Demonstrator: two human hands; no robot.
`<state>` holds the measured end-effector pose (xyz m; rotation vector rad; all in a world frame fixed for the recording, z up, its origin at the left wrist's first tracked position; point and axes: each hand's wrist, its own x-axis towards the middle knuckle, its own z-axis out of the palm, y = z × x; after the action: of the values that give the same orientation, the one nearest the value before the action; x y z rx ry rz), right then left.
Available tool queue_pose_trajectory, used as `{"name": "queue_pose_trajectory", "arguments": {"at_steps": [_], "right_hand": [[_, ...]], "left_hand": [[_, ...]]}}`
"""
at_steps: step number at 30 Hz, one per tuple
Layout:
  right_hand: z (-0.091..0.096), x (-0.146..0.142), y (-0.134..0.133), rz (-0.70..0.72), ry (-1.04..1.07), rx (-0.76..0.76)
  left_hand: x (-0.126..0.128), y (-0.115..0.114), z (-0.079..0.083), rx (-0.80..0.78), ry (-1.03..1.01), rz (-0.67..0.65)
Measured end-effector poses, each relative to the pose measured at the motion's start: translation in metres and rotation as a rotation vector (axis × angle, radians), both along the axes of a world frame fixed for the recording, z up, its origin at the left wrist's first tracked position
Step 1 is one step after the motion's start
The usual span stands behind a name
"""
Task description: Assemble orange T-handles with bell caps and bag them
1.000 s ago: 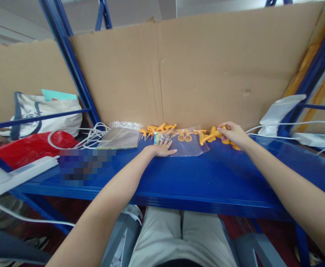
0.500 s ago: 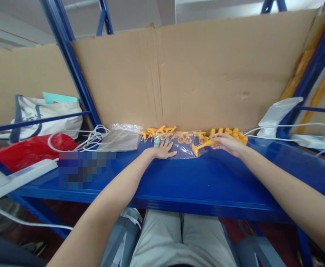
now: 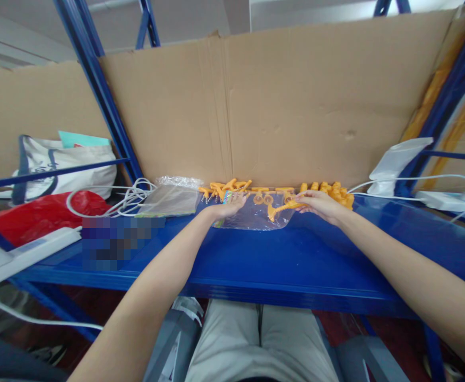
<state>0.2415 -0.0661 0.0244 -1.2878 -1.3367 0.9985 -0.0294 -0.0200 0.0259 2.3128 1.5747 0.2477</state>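
Observation:
My left hand [image 3: 231, 205] is at the left end of a clear plastic bag [image 3: 252, 218], touching it near its colourful label strip [image 3: 227, 198]. Its fingers are stretched out, pointing right; whether they lie inside or on the bag I cannot tell. My right hand [image 3: 319, 204] grips an orange T-shaped plastic piece [image 3: 282, 208] by its shaft, with the crossbar over the bag's right part. Behind the left hand lie several orange pieces with metal spirals [image 3: 218, 191]. Orange ring-shaped pieces [image 3: 263, 199] lie behind the bag, and more orange pieces [image 3: 338, 192] are piled beyond my right hand.
A stack of flat clear bags [image 3: 171, 199] and coiled white cables [image 3: 131, 199] lie to the left on the blue table [image 3: 256, 265]. Further left are a red bag [image 3: 53, 215] and a white power strip [image 3: 37, 254]. A cardboard wall [image 3: 288, 106] closes off the back.
My left hand has turned from palm down and lifted a little at the bag, its fingers drawn closer together. My right hand has moved slightly left with the orange T-shaped piece.

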Motion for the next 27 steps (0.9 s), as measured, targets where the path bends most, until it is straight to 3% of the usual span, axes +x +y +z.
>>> {"name": "queue_pose_trajectory", "arguments": {"at_steps": [7, 13, 18, 23, 27], "right_hand": [[-0.008, 0.000, 0.011, 0.022, -0.041, 0.107], [-0.014, 0.003, 0.014, 0.107, -0.432, 0.295], [-0.016, -0.001, 0.007, 0.335, -0.616, 0.182], [-0.023, -0.011, 0.010, 0.309, -0.573, 0.176], [-0.027, -0.016, 0.012, 0.317, -0.574, 0.209]], "left_hand": [[-0.014, 0.004, 0.002, -0.219, -0.184, -0.010], [-0.016, -0.002, 0.012, -0.207, -0.067, -0.041], [-0.018, 0.002, 0.013, -0.217, -0.119, -0.005], [-0.022, 0.007, 0.016, -0.263, -0.274, 0.058], [-0.025, 0.009, 0.017, -0.124, -0.382, 0.195]]}}
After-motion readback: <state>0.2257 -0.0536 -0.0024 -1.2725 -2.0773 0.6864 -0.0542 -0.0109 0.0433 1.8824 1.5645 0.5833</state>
